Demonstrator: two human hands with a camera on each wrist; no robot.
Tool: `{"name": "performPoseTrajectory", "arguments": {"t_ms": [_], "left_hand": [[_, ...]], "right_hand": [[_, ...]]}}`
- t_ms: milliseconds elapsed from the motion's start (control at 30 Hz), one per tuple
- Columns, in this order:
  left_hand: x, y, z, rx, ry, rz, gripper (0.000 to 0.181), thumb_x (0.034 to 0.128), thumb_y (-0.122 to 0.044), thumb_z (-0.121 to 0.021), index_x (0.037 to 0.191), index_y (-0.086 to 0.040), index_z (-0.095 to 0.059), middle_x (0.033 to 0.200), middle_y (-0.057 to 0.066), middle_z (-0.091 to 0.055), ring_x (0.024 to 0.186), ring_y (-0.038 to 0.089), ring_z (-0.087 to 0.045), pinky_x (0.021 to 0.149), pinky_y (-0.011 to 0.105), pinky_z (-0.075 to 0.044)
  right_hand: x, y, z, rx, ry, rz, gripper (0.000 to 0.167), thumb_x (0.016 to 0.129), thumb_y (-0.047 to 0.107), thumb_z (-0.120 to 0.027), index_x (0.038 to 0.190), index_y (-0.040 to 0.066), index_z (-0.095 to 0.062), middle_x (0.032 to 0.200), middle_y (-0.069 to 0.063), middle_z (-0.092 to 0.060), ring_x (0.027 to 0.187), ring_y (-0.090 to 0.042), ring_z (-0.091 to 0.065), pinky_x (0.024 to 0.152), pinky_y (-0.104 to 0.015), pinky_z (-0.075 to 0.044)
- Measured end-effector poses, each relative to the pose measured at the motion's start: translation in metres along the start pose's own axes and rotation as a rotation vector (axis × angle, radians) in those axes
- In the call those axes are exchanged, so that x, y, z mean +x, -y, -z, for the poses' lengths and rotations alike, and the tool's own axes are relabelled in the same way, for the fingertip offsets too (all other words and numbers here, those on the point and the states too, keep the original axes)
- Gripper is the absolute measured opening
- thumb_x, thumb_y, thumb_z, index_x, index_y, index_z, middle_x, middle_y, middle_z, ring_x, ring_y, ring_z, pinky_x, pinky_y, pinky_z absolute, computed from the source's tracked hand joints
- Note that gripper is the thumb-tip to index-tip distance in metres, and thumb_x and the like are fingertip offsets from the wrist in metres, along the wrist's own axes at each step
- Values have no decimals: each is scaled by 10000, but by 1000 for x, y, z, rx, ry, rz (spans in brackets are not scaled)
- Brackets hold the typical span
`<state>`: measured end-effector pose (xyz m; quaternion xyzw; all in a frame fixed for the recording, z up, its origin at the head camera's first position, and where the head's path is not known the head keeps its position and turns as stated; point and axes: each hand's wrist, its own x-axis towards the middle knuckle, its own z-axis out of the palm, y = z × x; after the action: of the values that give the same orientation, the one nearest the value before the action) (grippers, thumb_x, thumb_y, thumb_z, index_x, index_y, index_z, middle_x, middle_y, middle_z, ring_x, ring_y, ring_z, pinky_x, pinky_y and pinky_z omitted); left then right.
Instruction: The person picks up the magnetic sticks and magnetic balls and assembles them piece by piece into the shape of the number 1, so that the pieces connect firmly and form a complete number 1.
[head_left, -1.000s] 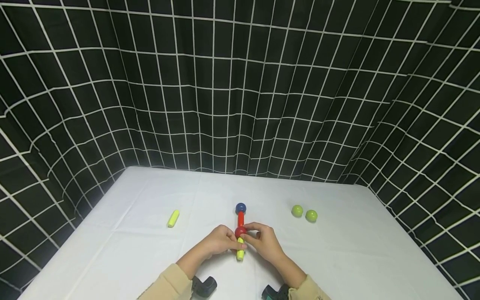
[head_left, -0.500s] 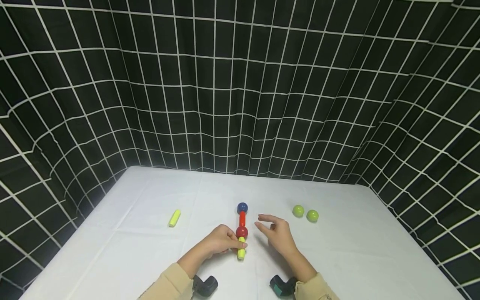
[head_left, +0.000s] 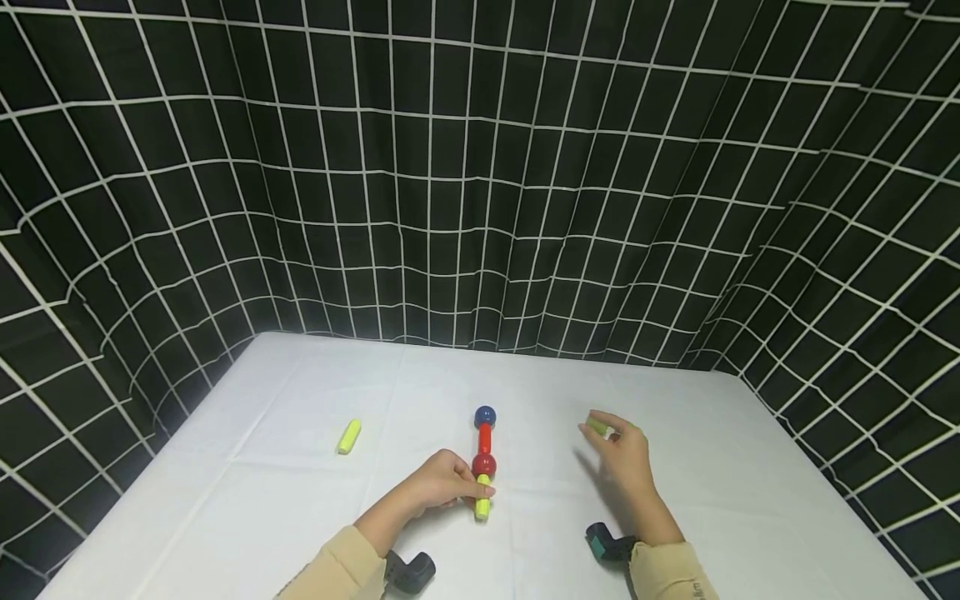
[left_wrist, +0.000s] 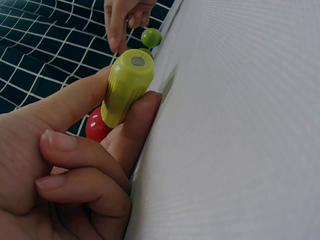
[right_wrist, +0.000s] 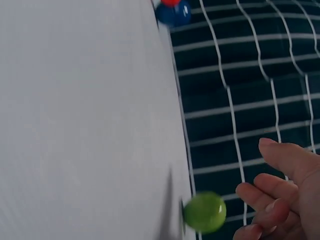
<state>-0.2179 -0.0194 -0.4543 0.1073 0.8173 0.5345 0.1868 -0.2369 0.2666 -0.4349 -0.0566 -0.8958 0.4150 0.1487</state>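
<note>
My left hand (head_left: 442,481) pinches a yellow-green magnetic rod (left_wrist: 127,87) between thumb and fingers; a grey disc shows in its near end. Its far end meets a red ball (head_left: 483,464). Beyond that, a red rod (head_left: 485,438) and a blue ball (head_left: 485,416) continue the straight line away from me. My right hand (head_left: 626,458) hovers by the green balls at the right, thumb and fingers apart. One green ball (right_wrist: 205,212) shows beside its fingers in the right wrist view, not gripped. In the head view the hand partly hides the green balls.
Another yellow-green rod (head_left: 348,437) lies alone on the left of the white-clothed table (head_left: 285,517). A black curtain with a white grid (head_left: 480,183) stands behind the table and along its sides. Dark wrist devices (head_left: 410,573) sit at both cuffs.
My right hand has let go of the red ball, drawn back, and moved right to the green balls. My left hand stays on the yellow-green rod.
</note>
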Motion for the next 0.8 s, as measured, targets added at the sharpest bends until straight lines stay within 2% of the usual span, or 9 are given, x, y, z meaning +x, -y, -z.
{"name": "performPoseTrajectory", "arguments": {"t_ms": [100,300,467,533,600,700,733,800], "left_hand": [[0,0,0,0,2,-3,273,707,-307,-788,659,-69,-664,536,-45,-610,376,32,-287,382,173,-238],[-1,-3,0,-2,8,-2,277,707,-301,-789,652,-61,-662,497,-62,-541,380,39,-285,386,175,-233],[-1,-3,0,-4,9,-4,279,708,-298,-789,651,-57,-663,503,-61,-560,381,41,-282,388,177,-225],[-1,-3,1,-4,9,-6,277,709,-298,-789,651,-57,-664,514,-56,-580,380,42,-283,388,177,-225],[-2,-3,1,-2,9,-6,276,708,-301,-788,649,-62,-664,512,-54,-575,379,40,-283,387,177,-227],[-2,-3,1,2,10,-4,272,708,-301,-787,646,-68,-662,508,-53,-555,378,39,-284,386,176,-233],[-2,-3,1,4,11,-4,270,709,-301,-785,646,-70,-662,507,-53,-554,377,38,-285,386,176,-234],[-2,-3,1,5,12,-2,269,710,-302,-785,645,-72,-662,501,-58,-540,375,39,-285,384,176,-236]], "right_hand": [[5,-8,8,-24,-23,-32,400,861,250,-660,1196,40,-602,1171,-209,-607,468,-50,-353,468,-204,-363],[7,-20,21,-40,-39,-87,390,878,224,-627,1226,52,-582,1109,-223,-607,478,-59,-369,438,-208,-349],[8,-25,26,-64,-35,-115,395,895,242,-600,1247,64,-564,1315,-212,-517,770,-165,-523,589,-226,-435],[9,-27,27,-72,-33,-120,396,903,247,-589,1251,60,-557,1369,-213,-467,960,-245,-535,717,-293,-471],[9,-29,27,-80,-36,-126,394,904,248,-589,1245,54,-559,1379,-221,-452,1059,-316,-524,779,-370,-479],[9,-32,27,-95,-57,-120,383,893,240,-605,1220,42,-577,1359,-231,-470,1059,-330,-529,779,-382,-483],[9,-33,27,-108,-67,-116,377,888,239,-613,1210,44,-586,1346,-229,-486,1003,-314,-541,730,-350,-486],[10,-36,26,-123,-83,-97,373,877,217,-628,1198,31,-592,1321,-231,-509,977,-309,-555,727,-344,-493]]}}
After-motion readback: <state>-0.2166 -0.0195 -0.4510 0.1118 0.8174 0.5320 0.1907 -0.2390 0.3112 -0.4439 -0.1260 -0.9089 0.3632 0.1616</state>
